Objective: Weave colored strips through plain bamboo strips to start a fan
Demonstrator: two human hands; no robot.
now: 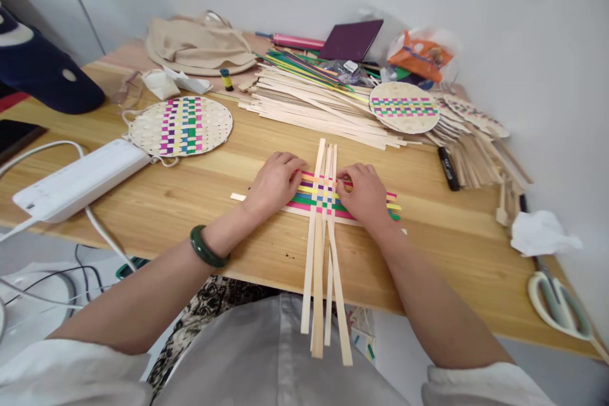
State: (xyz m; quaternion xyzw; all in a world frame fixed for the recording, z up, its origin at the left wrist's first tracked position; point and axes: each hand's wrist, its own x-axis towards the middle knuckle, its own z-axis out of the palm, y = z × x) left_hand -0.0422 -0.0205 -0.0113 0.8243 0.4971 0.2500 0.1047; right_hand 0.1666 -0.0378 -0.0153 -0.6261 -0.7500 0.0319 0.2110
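Observation:
Coloured and plain strips cross in a small checkered woven piece (325, 193) on the table before me. Several pale strips (318, 285) run lengthwise through it, their long ends hanging past the table's front edge. Pink, green, blue, yellow and purple strips lie crosswise. At the left side, my left hand (276, 184) has its fingers curled and closed on the crosswise strips near the top edge. My right hand (364, 196) pinches the strips on the right side, thumb and forefinger close to the weave. The fingertips are partly hidden.
Round woven fans (181, 127) lie left and right, one fan (404, 108) beside a pile of pale strips (309, 108). A black marker (448, 169), crumpled tissue (542, 233) and scissors (559, 304) are at right. A white power strip (83, 177) with cables is at left.

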